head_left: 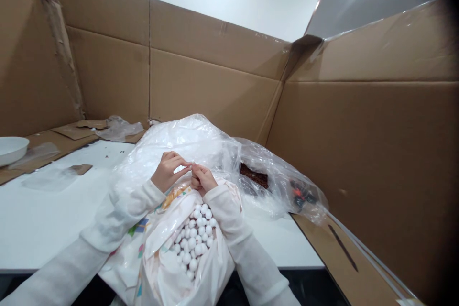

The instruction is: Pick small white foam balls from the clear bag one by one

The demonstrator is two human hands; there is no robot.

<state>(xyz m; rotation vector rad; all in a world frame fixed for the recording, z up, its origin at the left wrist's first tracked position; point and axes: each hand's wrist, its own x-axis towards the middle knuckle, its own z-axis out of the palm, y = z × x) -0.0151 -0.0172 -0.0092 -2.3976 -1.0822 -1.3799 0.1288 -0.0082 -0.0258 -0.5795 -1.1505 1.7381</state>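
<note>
My left hand point(169, 170) and my right hand point(202, 178) meet fingertip to fingertip above the far side of an open plastic bag. Both are closed in a pinch, and whatever lies between the fingertips is too small to make out. Below them, the white bag point(158, 253) with coloured prints gapes at the table's front edge, partly under my forearms. Inside it lie many small white balls point(193, 241). Just beyond my hands a large clear plastic bag point(179, 138) with white contents spreads over the table.
Right of my hands, clear plastic point(276, 167) covers something dark brown point(254, 175) and a black-and-red item point(300, 194). A white bowl point(12, 149) stands at the far left. Plastic scraps point(118, 129) lie at the back left. Cardboard walls point(215, 86) enclose the white table point(53, 220).
</note>
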